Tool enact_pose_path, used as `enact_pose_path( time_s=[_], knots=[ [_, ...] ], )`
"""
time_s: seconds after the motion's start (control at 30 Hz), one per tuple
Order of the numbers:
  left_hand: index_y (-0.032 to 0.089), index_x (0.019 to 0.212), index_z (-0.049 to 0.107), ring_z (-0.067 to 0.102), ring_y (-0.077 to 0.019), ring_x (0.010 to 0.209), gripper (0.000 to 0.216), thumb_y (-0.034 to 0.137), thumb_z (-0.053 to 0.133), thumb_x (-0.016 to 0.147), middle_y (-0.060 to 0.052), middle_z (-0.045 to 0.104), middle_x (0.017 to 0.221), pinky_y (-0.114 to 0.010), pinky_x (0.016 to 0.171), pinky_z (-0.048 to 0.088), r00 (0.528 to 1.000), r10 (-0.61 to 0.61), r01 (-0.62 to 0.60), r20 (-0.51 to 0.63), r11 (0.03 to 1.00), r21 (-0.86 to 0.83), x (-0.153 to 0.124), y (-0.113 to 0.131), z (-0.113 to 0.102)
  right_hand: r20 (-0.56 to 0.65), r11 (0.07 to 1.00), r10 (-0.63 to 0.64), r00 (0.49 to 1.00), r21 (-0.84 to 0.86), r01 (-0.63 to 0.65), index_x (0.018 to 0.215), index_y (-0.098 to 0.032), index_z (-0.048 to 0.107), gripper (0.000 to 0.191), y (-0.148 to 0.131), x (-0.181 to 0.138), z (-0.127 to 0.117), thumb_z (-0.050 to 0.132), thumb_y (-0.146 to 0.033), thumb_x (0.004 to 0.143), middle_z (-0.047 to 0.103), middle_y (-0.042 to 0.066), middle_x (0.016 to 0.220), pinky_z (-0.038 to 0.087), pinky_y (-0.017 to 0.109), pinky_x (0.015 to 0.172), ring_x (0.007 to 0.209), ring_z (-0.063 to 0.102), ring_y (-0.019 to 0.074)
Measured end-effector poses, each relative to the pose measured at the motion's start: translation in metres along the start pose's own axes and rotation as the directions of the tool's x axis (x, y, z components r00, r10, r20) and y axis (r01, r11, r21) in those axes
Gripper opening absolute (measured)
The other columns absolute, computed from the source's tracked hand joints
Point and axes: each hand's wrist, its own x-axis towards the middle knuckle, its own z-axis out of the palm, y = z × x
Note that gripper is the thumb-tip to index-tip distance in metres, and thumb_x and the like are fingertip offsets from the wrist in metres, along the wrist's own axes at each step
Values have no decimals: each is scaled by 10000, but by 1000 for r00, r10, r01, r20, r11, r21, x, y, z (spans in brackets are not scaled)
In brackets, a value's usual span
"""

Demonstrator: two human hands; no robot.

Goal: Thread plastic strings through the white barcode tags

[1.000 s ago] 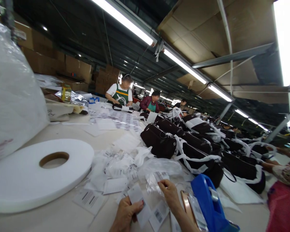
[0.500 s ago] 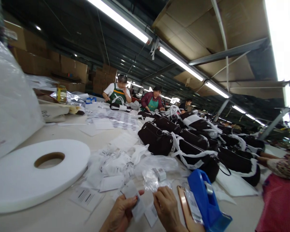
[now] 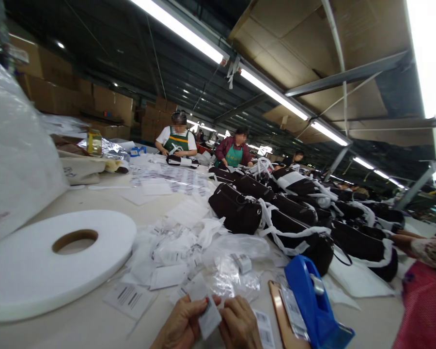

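I see my left hand (image 3: 179,325) and right hand (image 3: 240,325) meeting at the bottom edge of the view, both pinching one small white paper tag (image 3: 208,317) between thumb and fingers. The tag sits just above the table (image 3: 94,325), tilted, right between the two hands. Just beyond it lies a crinkled clear plastic bag (image 3: 232,276) among scattered white tags. To my right stands a blue tape dispenser (image 3: 314,303), close to my right hand. A big white tape roll (image 3: 29,271) lies flat on the left. Dark brown handbags (image 3: 236,211) line the table farther back, where other people work.
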Motion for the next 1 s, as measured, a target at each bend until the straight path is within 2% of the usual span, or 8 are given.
enact_pose_path(
  time_s=[0.07, 0.13, 0.27, 0.37, 0.5, 0.7, 0.83, 1.0],
  knots=[
    [77, 674, 720, 643, -187, 595, 127, 47, 717, 551, -92, 724, 675, -259, 644, 487, 1000, -19, 19, -10, 1000, 1, -2, 1, 1, -9, 990, 125, 992, 74, -124, 691, -217, 618, 209, -2, 2, -4, 450, -238, 813, 600, 52, 698, 361, 314, 648, 680, 501, 193],
    [72, 708, 721, 655, -209, 628, 145, 51, 715, 565, -107, 727, 698, -286, 668, 494, 999, -39, 39, -15, 999, 0, -4, 3, 4, -10, 945, 293, 956, 156, -288, 827, -206, 629, 147, -1, 7, -11, 503, -273, 795, 629, 72, 795, 404, 321, 690, 753, 549, 210],
    [73, 757, 715, 667, -257, 742, 177, 50, 714, 582, -128, 732, 765, -364, 754, 494, 998, -61, 61, -11, 998, -10, -7, 6, 10, 92, 729, 607, 789, 330, -600, 990, -149, 597, 301, 7, 26, -23, 578, -344, 762, 674, 95, 827, 455, 291, 610, 724, 616, 215],
    [61, 770, 711, 671, -265, 744, 203, 43, 728, 569, -129, 732, 764, -384, 799, 482, 998, -69, 69, 3, 998, -10, -6, 5, 11, 213, 557, 696, 686, 443, -703, 837, -134, 654, 274, 8, 40, -25, 616, -368, 700, 668, 52, 666, 432, 260, 542, 616, 599, 188],
    [41, 780, 710, 673, -283, 730, 247, 39, 748, 536, -149, 728, 736, -396, 791, 484, 995, -99, 99, 2, 995, -7, 1, 3, 2, 249, 421, 753, 610, 529, -736, 520, -144, 609, 241, 3, 51, -22, 649, -359, 620, 550, -8, 482, 346, 240, 510, 496, 463, 123],
    [63, 877, 701, 667, -297, 785, 425, 103, 794, 464, -162, 727, 758, -400, 831, 459, 993, -120, 120, -20, 993, -25, 13, 0, -14, 204, 313, 816, 540, 630, -711, 462, -157, 553, 243, 2, 56, -23, 702, -330, 545, 464, -50, 440, 303, 235, 523, 492, 371, 98],
    [90, 945, 687, 664, -292, 792, 457, 133, 785, 501, -160, 727, 799, -411, 837, 444, 996, -88, 89, 31, 996, -20, 13, -3, -15, 271, 238, 797, 540, 680, -693, 467, -154, 557, 266, -3, 55, -25, 747, -333, 518, 476, -52, 430, 296, 224, 493, 459, 360, 83],
    [78, 774, 727, 657, -306, 797, 313, 168, 802, 483, -137, 725, 709, -387, 806, 444, 992, -88, 84, 95, 995, 46, 11, -5, -13, 353, 165, 739, 575, 732, -662, 640, -153, 644, 343, -12, 51, -21, 804, -389, 450, 567, -28, 495, 343, 224, 488, 467, 474, 105]
  ],
)
